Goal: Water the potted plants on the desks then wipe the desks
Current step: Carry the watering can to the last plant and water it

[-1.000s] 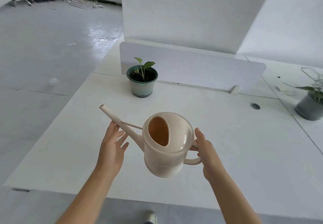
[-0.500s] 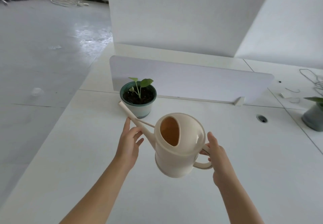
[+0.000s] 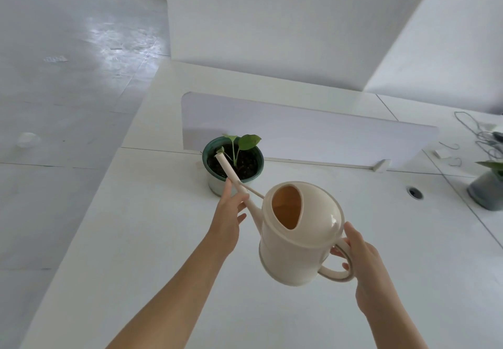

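While the right hand (image 3: 362,264) grips the watering can (image 3: 296,253) and the left hand (image 3: 227,220), fingers straight, props its spout (image 3: 227,167), tilt slowly; spare the seedling (image 3: 249,140)

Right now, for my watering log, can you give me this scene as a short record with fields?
tool: cream watering can, tipped toward its spout
right hand: grips the can's handle
left hand: fingers rest against the spout
spout tip: over the soil of the green pot
water: none visible leaving the spout
next plant: grey pot at the far right
surface: white desk, divider panel behind the green pot
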Available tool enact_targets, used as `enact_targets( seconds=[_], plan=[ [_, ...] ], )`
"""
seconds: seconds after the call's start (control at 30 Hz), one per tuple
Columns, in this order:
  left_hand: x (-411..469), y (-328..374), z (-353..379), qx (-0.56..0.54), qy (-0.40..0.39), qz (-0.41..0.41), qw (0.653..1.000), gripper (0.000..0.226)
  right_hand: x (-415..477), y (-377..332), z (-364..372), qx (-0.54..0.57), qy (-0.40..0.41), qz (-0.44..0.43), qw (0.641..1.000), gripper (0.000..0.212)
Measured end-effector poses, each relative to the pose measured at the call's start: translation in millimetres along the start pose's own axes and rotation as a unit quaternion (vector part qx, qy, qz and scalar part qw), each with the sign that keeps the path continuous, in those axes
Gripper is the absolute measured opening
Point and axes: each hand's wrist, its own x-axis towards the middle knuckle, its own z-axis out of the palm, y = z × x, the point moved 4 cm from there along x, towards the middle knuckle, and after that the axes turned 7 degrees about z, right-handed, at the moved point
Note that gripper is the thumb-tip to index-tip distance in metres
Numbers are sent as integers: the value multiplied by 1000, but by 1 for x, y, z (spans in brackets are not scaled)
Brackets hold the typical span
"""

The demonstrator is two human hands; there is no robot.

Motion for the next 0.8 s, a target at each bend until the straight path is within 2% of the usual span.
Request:
enact_targets(
  seconds=[0.3,0.8],
  plan=[
    [15,-12,-1,4,-6,-47,999,68,-6,-8,4,-22,7,12,1000,45],
    [26,-12,36,-16,-56,-71,996,64,-7,-22,-21,-38,45,-3,998,48]
  ],
)
